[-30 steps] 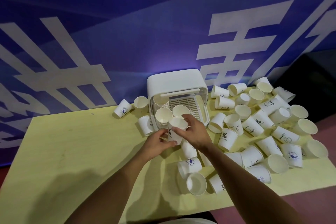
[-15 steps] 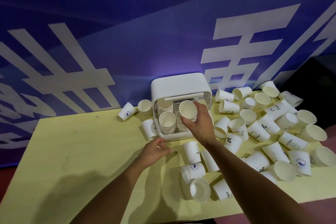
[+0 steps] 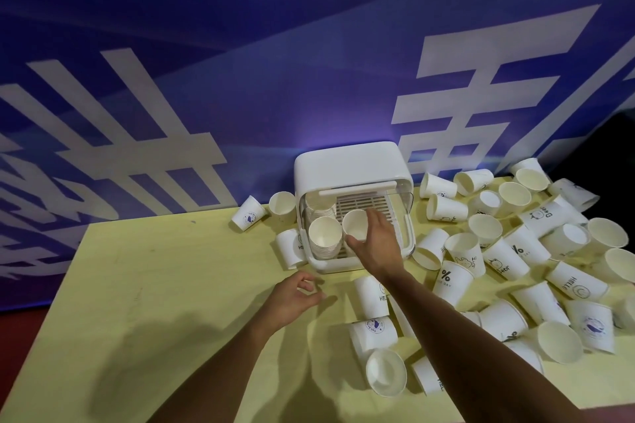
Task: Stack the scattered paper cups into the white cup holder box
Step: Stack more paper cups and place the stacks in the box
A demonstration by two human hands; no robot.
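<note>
Open table left of box; cups crowd right edge. Right hand grips cup in box; left hand slack, holding nothing.

My left hand and my right hand are both bare, and so are my wrists. My left forearm and my right forearm run uncovered to the bottom edge of the view, slim and smooth, the right one looming larger in the wide lens. My fingernails are too small to make out.
</note>
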